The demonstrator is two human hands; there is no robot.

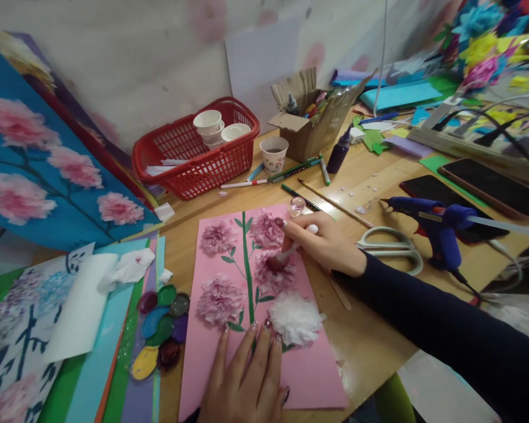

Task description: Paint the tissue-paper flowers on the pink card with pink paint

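My left hand (245, 376) lies flat with fingers spread on the lower part of a pink sheet (308, 385). A painted green stem (248, 264) with leaves runs up the sheet, and fluffy paper flowers stand on both sides. My right hand (324, 241) is closed around a small brush (296, 247) with a pale handle. Its dark bristles touch the middle-right mauve flower (268, 273). Other mauve flowers (220, 298) show pink-purple colouring, while the lower-right flower (296, 318) is white. A small round pot (297, 204) sits by the sheet's top right corner.
Paint pots (162, 323) cluster left of the sheet. Behind stand a red basket (194, 173), a paper cup (274, 154) and a cardboard box (304, 132). Scissors (390, 247), a blue glue gun (436, 226) and phones (496, 185) lie right. A flower picture (62, 158) leans left.
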